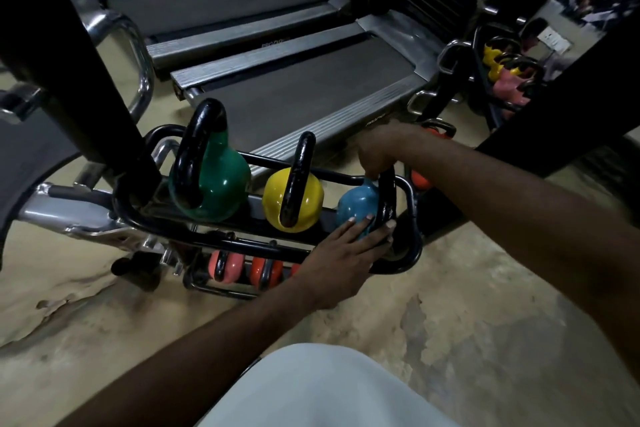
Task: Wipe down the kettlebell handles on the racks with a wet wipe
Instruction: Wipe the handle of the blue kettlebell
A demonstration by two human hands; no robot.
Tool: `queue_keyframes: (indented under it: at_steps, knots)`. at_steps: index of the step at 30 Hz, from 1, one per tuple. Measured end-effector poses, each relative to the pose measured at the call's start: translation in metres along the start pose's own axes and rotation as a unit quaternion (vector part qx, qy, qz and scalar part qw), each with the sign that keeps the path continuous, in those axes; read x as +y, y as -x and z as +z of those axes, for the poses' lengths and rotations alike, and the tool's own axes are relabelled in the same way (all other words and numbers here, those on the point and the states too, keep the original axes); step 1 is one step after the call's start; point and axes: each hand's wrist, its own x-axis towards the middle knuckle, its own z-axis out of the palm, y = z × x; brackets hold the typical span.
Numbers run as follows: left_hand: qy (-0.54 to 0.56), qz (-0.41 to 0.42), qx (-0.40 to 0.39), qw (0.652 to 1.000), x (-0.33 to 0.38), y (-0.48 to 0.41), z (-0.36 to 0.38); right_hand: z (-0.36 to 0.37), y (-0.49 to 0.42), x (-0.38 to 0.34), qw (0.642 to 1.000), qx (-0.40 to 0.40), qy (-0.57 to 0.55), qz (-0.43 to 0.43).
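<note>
Kettlebell in glossy blue (356, 204), with a black loop handle (388, 199), sits at the right end of the black tubular rack (416, 218), on its upper tier. We curl our right hand (377, 152) over the handle's top; whether a wipe lies under it we cannot tell. Our left hand (346, 250) lies flat, fingers straight, against the bell's near side. Further left stand a yellow kettlebell (273, 199) and a green kettlebell (228, 184); grey treadmill decks (294, 90) lie behind.
</note>
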Motion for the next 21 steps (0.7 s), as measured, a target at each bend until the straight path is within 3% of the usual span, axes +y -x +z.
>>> queue_keyframes:
  at_steps: [3, 5, 6, 8, 9, 12, 14, 16, 21]
  knots:
    - [0.007, 0.002, -0.011, 1.0, -0.002, 0.0, 0.0, 0.025, 0.031, 0.003, 0.991, 0.048, -0.123, -0.015]
    - [-0.014, 0.013, 0.002, 1.0, -0.003, 0.001, -0.001, 0.056, 0.053, 0.002, 0.951, 0.154, -0.268, 0.008]
    - [-0.025, 0.019, 0.01, 0.999, -0.004, 0.001, -0.002, 0.075, 0.061, -0.001, 0.906, 0.228, -0.356, 0.032]
    - [-0.03, 0.027, 0.02, 0.999, -0.003, 0.0, -0.004, 0.106, 0.067, -0.015, 0.763, 0.34, -0.542, 0.088]
    - [-0.033, 0.029, 0.019, 0.999, -0.002, -0.001, -0.005, 0.115, 0.064, -0.023, 0.689, 0.357, -0.622, 0.107]
    - [-0.057, 0.031, 0.004, 0.998, 0.0, -0.001, -0.009, 0.115, 0.04, -0.031, 0.483, 0.322, -0.807, 0.104]
    - [-0.057, 0.04, -0.007, 0.998, -0.002, -0.001, -0.011, 0.109, 0.033, -0.027, 0.372, 0.25, -0.889, 0.094]
    - [-0.043, 0.049, -0.007, 0.998, -0.004, -0.001, -0.011, 0.119, 0.036, -0.028, 0.303, 0.193, -0.93, 0.075]
    - [-0.026, 0.052, 0.014, 0.998, -0.004, -0.002, -0.009, 0.144, 0.049, -0.039, 0.222, 0.129, -0.966, 0.025]
